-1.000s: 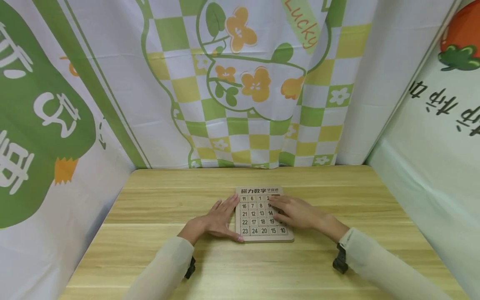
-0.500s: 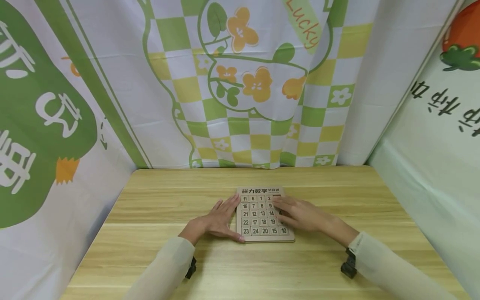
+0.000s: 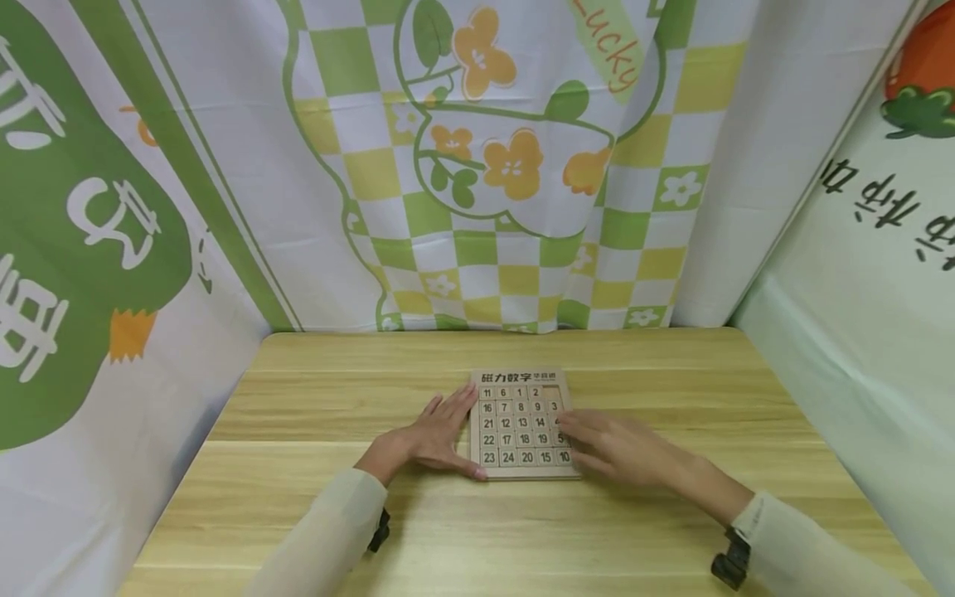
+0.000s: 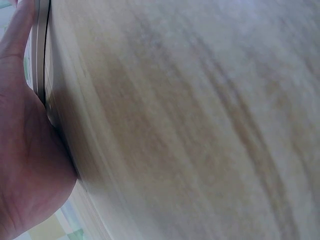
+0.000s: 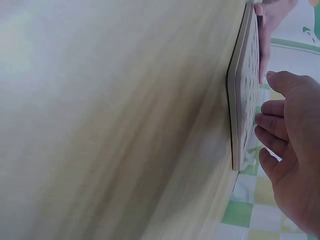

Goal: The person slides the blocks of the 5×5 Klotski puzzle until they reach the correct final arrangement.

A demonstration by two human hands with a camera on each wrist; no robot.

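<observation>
A wooden sliding number puzzle [image 3: 531, 473] lies flat on the table, dark characters printed along its top. Numbered tiles fill its frame except for a gap in the top-right corner; tile 3 [image 3: 555, 407] sits just below that gap. Along the puzzle's left side rests my left hand [image 3: 435, 435], fingers and thumb spread, touching the frame. My right hand [image 3: 630, 448] hovers over the right edge with relaxed, slightly bent fingers, partly covering the tiles numbered 4 and 5. In the right wrist view nothing is visible in the right hand [image 5: 295, 135], and its fingertips are close to the puzzle's face.
The light wooden table [image 3: 313, 531] extends around the puzzle on all sides. Behind it hangs a checked curtain [image 3: 477, 249] with flowers, and printed cloths flank the left and right. Each forearm wears a black wrist device [image 3: 731, 560] by the sleeve.
My right hand has drawn back right and slightly toward me, uncovering the top-right gap and tile 3. The left hand stays at the puzzle's left side.
</observation>
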